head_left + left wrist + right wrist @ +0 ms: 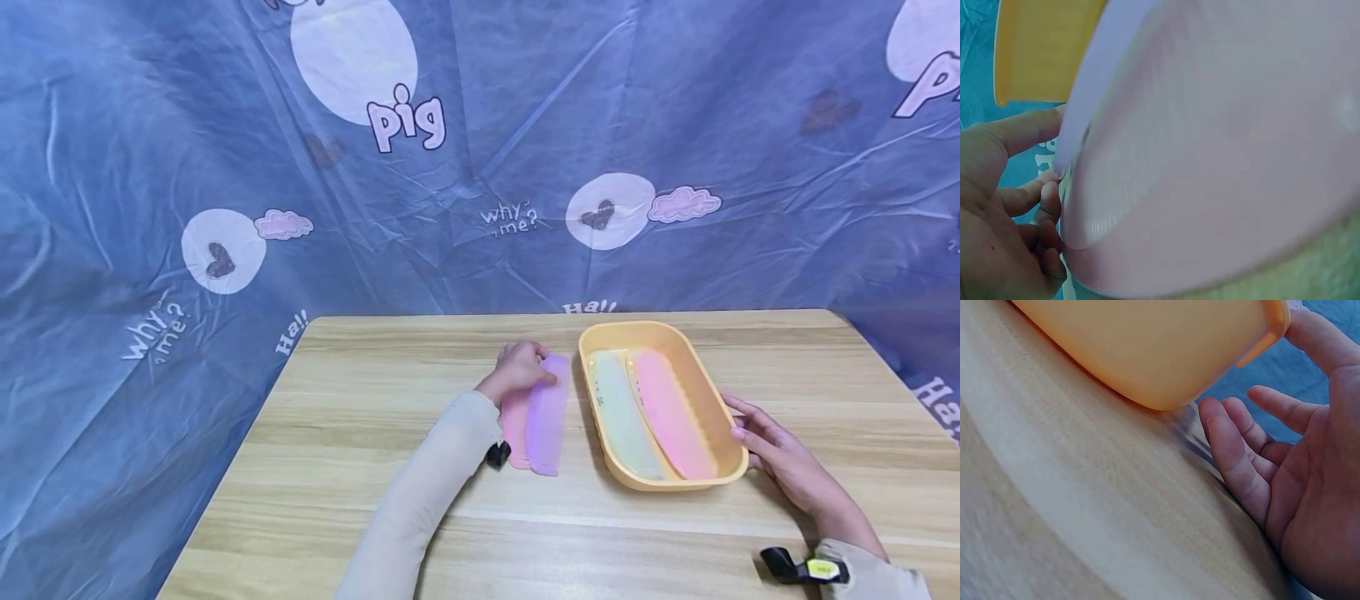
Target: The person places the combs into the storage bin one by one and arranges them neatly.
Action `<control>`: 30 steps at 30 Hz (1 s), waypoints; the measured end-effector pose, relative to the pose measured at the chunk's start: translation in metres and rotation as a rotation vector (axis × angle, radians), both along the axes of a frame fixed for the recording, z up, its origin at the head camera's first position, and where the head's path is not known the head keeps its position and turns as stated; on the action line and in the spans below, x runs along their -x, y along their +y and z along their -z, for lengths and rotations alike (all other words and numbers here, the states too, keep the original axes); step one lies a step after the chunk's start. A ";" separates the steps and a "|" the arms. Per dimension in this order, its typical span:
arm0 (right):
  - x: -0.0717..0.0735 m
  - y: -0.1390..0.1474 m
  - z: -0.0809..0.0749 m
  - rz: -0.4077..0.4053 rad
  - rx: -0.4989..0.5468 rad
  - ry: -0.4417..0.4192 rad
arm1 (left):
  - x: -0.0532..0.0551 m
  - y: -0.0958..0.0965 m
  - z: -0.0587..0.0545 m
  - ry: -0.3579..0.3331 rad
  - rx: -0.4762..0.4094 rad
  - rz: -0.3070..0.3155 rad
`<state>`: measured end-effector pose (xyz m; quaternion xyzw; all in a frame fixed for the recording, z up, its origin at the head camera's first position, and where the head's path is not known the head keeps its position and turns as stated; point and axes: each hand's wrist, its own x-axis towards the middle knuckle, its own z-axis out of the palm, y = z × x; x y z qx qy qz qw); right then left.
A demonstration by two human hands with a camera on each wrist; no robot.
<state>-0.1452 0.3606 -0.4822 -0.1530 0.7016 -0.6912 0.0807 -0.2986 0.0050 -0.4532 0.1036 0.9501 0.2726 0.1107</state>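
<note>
At the middle of the table, my left hand (521, 367) pinches a purple comb (547, 417) near its far end. A pink comb (513, 425) lies close on its left, partly overlapped by it; in the left wrist view this pink comb (1210, 156) fills much of the picture. To the right stands a yellow-orange plastic basket (701, 358), holding a pale green comb (622, 417) and a bright pink comb (671, 408) side by side. My right hand (783, 462) is at the basket's right side, thumb touching the rim, the other fingers loosely bent beside its wall.
All of this rests on a light wood-grain table (337, 467). A blue printed cloth (480, 150) hangs behind the table's far edge. Small black devices are strapped at both wrists, with the right one (806, 568) near the table's front.
</note>
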 end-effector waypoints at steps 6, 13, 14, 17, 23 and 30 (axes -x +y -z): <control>0.000 0.002 0.001 0.001 0.001 0.000 | -0.003 0.002 -0.009 0.001 0.065 0.057; 0.000 0.003 0.001 0.010 -0.010 -0.008 | -0.009 0.006 -0.013 -0.007 0.101 0.061; 0.000 0.003 0.000 0.013 -0.010 -0.010 | -0.009 0.007 -0.012 -0.004 0.112 0.063; 0.000 0.003 0.000 0.018 -0.009 -0.017 | -0.010 0.010 -0.012 0.011 0.145 0.073; 0.000 0.003 0.000 0.028 -0.026 -0.028 | -0.011 0.013 -0.010 0.019 0.177 0.076; 0.000 0.003 0.000 0.025 -0.036 -0.036 | -0.013 0.012 -0.013 -0.041 0.102 0.058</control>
